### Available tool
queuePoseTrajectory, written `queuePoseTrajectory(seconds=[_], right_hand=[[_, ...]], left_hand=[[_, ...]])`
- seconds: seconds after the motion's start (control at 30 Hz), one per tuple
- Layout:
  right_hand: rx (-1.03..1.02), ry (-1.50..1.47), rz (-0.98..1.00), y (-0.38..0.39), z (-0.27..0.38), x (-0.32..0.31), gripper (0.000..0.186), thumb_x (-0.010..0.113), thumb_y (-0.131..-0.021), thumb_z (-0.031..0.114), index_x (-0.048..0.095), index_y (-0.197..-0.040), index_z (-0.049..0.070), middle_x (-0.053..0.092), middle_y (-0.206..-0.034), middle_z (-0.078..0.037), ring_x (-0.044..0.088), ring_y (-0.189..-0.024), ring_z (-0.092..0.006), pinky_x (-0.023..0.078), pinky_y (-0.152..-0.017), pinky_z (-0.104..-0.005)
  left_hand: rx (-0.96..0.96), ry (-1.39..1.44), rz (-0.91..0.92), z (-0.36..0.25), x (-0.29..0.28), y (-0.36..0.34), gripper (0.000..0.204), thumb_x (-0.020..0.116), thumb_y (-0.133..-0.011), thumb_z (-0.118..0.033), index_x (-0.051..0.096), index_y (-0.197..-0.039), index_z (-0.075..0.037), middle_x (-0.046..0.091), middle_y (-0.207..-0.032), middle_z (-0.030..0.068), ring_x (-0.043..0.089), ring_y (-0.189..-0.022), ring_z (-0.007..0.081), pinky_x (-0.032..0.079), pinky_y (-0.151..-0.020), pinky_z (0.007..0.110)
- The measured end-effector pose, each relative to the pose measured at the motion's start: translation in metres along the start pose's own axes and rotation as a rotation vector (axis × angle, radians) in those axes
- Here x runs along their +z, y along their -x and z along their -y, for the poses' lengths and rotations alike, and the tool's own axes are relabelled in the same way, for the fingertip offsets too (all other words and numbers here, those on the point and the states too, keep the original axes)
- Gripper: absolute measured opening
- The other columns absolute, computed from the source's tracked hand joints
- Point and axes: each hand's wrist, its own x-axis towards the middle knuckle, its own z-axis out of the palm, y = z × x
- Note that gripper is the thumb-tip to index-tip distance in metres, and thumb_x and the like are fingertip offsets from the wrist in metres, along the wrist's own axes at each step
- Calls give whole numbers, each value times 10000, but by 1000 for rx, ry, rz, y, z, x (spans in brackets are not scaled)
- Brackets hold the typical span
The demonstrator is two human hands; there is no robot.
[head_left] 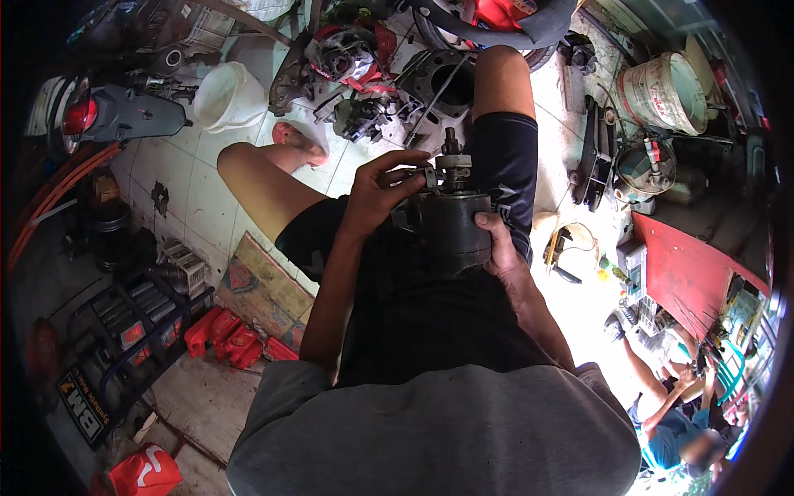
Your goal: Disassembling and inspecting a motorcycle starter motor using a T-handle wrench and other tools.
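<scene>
A dark cylindrical motor (456, 231), which looks like a starter motor, stands upright between my thighs. From its top rises a metal shaft (451, 140) with a pale collar around it. My right hand (500, 244) is wrapped round the motor's right side, thumb on the casing. At the upper left of the casing, my left hand (380, 186) pinches a small metal piece (430, 177) close against the shaft. Whether that piece is fixed to the motor I cannot tell. My palms hide part of the lower casing.
On the tiled floor ahead lie greasy engine parts (364, 116) and an engine block (442, 83). A white bucket (231, 97) stands ahead left, another bucket (662, 95) at far right. Red plastic bottles (227, 335) lie left beside a metal rack (136, 322). Another person (674, 430) sits behind right.
</scene>
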Motion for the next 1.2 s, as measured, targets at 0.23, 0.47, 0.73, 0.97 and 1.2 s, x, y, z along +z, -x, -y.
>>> queuePoseTrajectory(seconds=[0.23,0.47,0.73,0.97,1.2], right_hand=[[1,-13,19,-1,-3,-4,554,596,-748,323,459,-1185,11,587,-1014,-123,601,-872,-202,509,-758,-324],[14,-7,22,-2,-1,-5,543,583,-756,316,457,-1187,10,589,-1010,-131,609,-857,-201,518,-742,-325],[-1,31,43,-1,2,1,557,579,-760,340,452,-1197,19,585,-1023,-130,605,-878,-208,512,-755,-336],[3,24,13,-2,-1,0,574,589,-751,356,451,-1199,26,582,-1030,-124,592,-891,-206,501,-759,-331],[10,11,3,0,1,5,562,588,-751,354,465,-1187,21,585,-1027,-125,595,-876,-207,498,-757,-328]], left_hand=[[-8,-135,9,6,-5,2,225,603,-810,-20,614,-1032,8,637,-880,28,568,-819,77,458,-724,219],[23,-129,9,3,-15,3,213,610,-797,-10,627,-1009,5,639,-884,32,567,-811,70,446,-699,202],[1,-45,62,9,-6,-1,245,631,-781,-8,620,-1025,12,641,-896,52,583,-813,96,461,-734,216],[27,-57,41,7,-5,0,245,634,-797,-40,608,-1035,12,634,-923,57,580,-835,97,462,-757,225],[99,-146,60,7,-6,-2,221,619,-801,-17,615,-1021,1,621,-922,37,573,-859,101,458,-772,231]])
